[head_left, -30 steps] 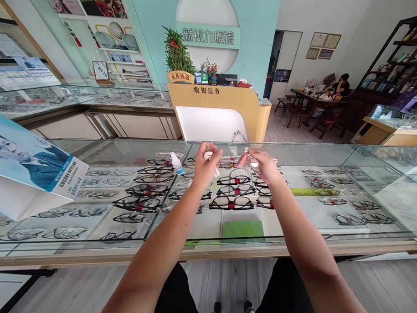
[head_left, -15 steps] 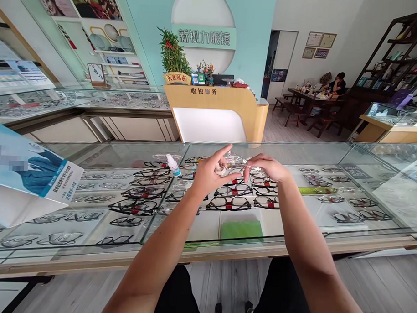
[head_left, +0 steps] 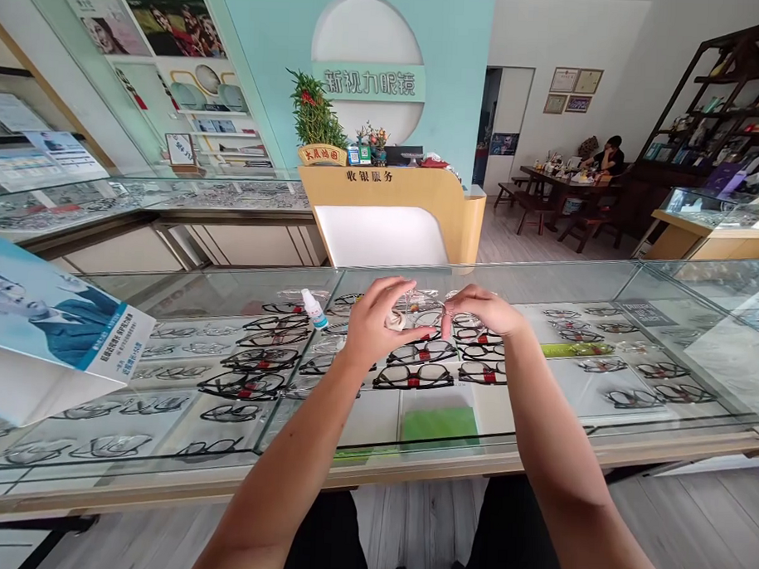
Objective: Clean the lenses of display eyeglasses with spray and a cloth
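Note:
A pair of clear-framed glasses (head_left: 426,316) is held above the glass display counter (head_left: 243,273). My right hand (head_left: 483,310) pinches its right part between thumb and fingers. On its other side is my left hand (head_left: 378,316), with thumb and forefinger spread apart around the near lens. A small crumpled whitish cloth (head_left: 395,320) sits inside the curled fingers of that hand. Whether the cloth touches the lens is hard to make out. To the left of my left hand stands a small white bottle (head_left: 315,309) with a blue-green label.
Under the glass lie rows of dark-framed glasses (head_left: 414,375) and a green sheet (head_left: 440,423). A folded advertising board (head_left: 54,323) stands on the counter at left. Beyond is a wooden cash desk (head_left: 383,189). A person (head_left: 610,157) sits at a far table.
The view has tipped slightly upward. Both hands stay around the glasses, and my left forefinger has come down lower over the lens. The bottle stands where it was.

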`<state>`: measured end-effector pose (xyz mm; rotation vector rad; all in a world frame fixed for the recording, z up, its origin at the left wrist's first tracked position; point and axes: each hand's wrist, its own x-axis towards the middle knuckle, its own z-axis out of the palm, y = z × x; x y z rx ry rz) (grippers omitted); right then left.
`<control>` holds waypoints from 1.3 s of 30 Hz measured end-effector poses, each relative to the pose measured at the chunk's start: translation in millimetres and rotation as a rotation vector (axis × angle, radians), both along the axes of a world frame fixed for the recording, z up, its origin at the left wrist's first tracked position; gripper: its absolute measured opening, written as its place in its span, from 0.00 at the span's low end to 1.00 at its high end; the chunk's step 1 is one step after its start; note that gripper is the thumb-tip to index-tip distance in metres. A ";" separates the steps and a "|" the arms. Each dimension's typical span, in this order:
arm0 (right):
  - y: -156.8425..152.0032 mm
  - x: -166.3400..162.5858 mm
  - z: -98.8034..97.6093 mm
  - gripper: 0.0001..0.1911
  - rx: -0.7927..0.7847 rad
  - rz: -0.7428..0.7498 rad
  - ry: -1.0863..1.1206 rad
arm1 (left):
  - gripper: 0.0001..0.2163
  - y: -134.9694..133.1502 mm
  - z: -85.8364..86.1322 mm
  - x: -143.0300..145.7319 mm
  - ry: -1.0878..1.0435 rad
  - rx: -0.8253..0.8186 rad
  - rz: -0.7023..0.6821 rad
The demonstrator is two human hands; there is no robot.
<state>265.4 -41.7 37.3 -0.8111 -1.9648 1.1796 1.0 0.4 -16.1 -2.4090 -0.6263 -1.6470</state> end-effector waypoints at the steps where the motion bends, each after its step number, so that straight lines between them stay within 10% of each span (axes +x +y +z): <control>1: 0.1 0.1 -0.7 0.28 -0.003 -0.013 0.014 | 0.35 0.1 -1.3 0.5 0.002 0.055 0.019; 11: 8.7 -4.4 -15.2 0.31 0.609 -0.738 0.330 | 0.35 11.1 1.6 -3.0 -0.248 0.225 0.190; 20: -31.8 -33.8 56.1 0.45 1.107 -0.739 -0.049 | 0.39 -15.1 97.2 -11.6 -0.486 0.238 0.334; 26: -68.0 -42.6 100.3 0.40 1.114 -0.919 -0.112 | 0.36 -31.2 142.8 -6.2 -0.485 0.245 0.217; 39: -67.4 -40.6 90.3 0.38 0.950 -0.993 -0.194 | 0.39 -26.1 132.9 -4.6 -0.371 0.186 0.167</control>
